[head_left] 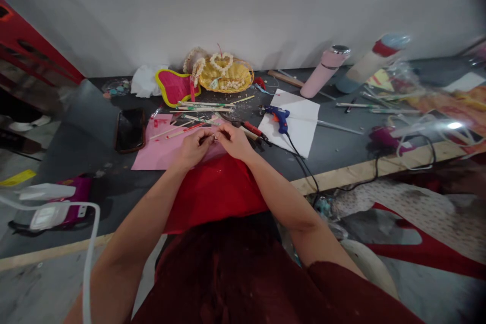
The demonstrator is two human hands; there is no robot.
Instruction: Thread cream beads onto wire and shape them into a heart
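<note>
My left hand (198,147) and my right hand (233,140) meet over the table's front edge, fingertips pinched close together. Between them is a tiny pale piece, too small to name. Beneath my wrists a red cloth (218,195) spreads over my lap. A pink sheet (159,152) lies under and left of my left hand. Several thin printed sticks (207,107) are scattered just beyond my fingers. Right of my right hand lies a tool with a red handle (253,128), and past it a blue glue gun (280,117) rests on white paper (304,136).
A yellow wicker basket (239,73) holds beaded strings near the wall, beside a pink and yellow shaped piece (174,88). A phone (130,130) lies at left. A pink bottle (324,72) stands at right. The glue gun's cord (304,162) hangs over the wooden table edge (341,172).
</note>
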